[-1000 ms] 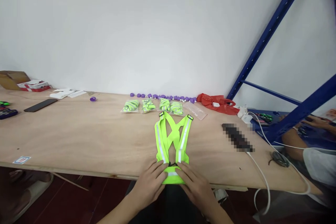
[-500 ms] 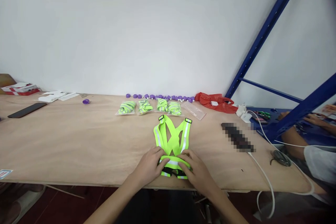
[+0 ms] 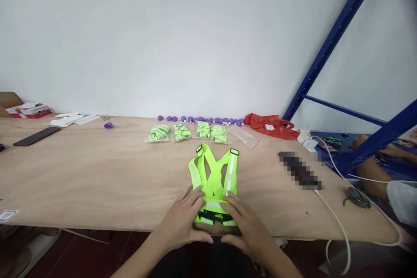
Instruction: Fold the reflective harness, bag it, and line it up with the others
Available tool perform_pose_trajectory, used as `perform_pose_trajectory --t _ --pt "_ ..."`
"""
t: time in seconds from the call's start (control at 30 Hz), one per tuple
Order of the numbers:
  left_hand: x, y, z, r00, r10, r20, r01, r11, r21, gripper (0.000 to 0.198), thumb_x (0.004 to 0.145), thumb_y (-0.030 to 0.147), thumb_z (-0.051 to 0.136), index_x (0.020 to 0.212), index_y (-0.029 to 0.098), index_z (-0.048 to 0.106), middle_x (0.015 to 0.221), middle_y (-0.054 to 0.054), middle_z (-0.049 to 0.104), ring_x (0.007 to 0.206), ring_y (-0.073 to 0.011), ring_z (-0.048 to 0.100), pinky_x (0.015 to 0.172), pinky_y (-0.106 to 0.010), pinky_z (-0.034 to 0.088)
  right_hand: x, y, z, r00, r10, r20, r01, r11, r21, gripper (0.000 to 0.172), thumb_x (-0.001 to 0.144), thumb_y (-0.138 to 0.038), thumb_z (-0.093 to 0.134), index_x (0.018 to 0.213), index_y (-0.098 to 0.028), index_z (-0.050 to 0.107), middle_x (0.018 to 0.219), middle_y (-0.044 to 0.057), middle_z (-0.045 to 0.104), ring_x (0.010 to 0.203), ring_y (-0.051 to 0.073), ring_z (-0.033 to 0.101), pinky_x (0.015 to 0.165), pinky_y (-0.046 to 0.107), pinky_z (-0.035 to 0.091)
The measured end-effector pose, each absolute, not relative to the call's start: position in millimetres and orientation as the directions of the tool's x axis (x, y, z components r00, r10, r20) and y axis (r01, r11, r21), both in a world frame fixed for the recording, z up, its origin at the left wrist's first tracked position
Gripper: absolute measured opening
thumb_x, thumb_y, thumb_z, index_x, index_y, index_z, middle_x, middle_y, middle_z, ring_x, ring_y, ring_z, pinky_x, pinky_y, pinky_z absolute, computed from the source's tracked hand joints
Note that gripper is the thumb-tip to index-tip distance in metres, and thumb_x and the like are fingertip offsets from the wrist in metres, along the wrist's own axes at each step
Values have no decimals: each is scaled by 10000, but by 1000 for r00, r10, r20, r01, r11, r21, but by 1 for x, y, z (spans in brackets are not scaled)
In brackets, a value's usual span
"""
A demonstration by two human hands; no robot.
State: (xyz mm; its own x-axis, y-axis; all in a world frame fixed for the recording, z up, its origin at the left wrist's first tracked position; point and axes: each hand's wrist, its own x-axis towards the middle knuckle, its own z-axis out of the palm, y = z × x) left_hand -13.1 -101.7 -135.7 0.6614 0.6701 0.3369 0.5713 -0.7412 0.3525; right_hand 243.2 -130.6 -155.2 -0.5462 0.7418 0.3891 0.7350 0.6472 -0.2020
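Head view: one table (image 3: 97, 169), pale wood-grained top, set against a plain white wall (image 3: 163, 43); dark red floor (image 3: 117, 252) below its front edge. One yellow-green reflective vest (image 3: 214, 178) lay flat near that edge, directly before you, its straps crossed. Your left hand (image 3: 182, 215) and right hand (image 3: 252, 226) flanked its lower part, fingers spread with tips resting on it, thumbs well apart from the fingers; neither had closed around the fabric.

Behind the vest: four clear bags of yellow-green strapping (image 3: 159, 132), one flat clear packet (image 3: 245, 137), a row of purple pieces (image 3: 239, 122) along the wall. To the right: one red plastic bag (image 3: 275, 127), one pixelated dark item (image 3: 300, 171), one white cable (image 3: 335, 223), one blue metal frame (image 3: 335, 37); beyond it, another person's arm (image 3: 371, 176). To the left: white papers (image 3: 67, 120), one dark slab (image 3: 37, 137).
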Motion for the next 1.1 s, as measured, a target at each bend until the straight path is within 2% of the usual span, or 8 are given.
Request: perform_pose_trajectory --t 0.17,0.3,0.43,0.53,0.67,0.8,0.93,1.1 --pt "-21 -128 -140 684 642 347 568 -767 298 298 936 343 604 1197 217 538 1311 -123 622 1263 -264 566 1123 -462 422 250 -152 -159 -555 712 430 698 680 -225 451 887 -229 655 1333 -251 592 1338 100 643 1270 255 586 1045 404 520" --pt "-20 -129 -132 671 652 353 532 -755 383 258 976 385 537 1179 229 567 1158 -91 705 1110 -249 657 1063 -428 457 250 -153 -152 -502 763 407 645 644 -412 349 892 -315 660 1238 -269 657 1204 84 716 1115 245 673 1000 392 541" --pt "-9 -111 -118 452 870 198 650 -473 595 279 997 433 471 1174 242 569 841 -24 727 762 -223 698 717 -322 523 244 -133 -135 -313 920 237 636 388 -667 319 929 -422 578 1151 -222 687 1074 92 739 994 259 687 902 399 562" --pt "1 -95 -113 353 922 161 714 -377 590 276 991 455 469 974 217 606 797 -27 688 780 -236 676 695 -311 484 239 -110 -121 -327 933 151 594 327 -735 282 950 -411 530 986 -188 698 990 68 707 914 224 663 840 353 553" --pt "6 -79 -117 298 919 260 773 -392 499 214 954 404 559 962 194 597 1010 -71 659 987 -260 627 812 -350 485 237 -83 -117 -297 935 194 695 351 -627 198 911 -388 608 909 -194 650 961 45 641 919 209 624 826 330 513" --pt "5 -75 -126 327 877 353 836 -443 325 125 966 290 537 997 199 616 1066 -78 649 989 -254 605 813 -366 485 234 -73 -131 -202 887 415 855 367 -367 254 863 -409 685 981 -192 627 934 68 634 898 243 603 769 350 490" --pt "1 -87 -132 393 829 398 846 -495 197 229 1002 322 468 969 220 670 1102 -72 693 1001 -258 611 869 -412 482 227 -81 -141 -328 788 522 870 467 -159 160 957 -293 553 882 -193 654 885 92 669 845 243 616 746 363 488" --pt "-8 -112 -142 400 826 397 835 -507 215 551 922 570 545 1358 236 569 1471 -114 517 1429 -444 292 1080 -644 351 228 -99 -146 -418 763 493 792 572 -213 248 947 -326 574 1121 -181 676 1137 135 705 1062 276 658 895 421 548"
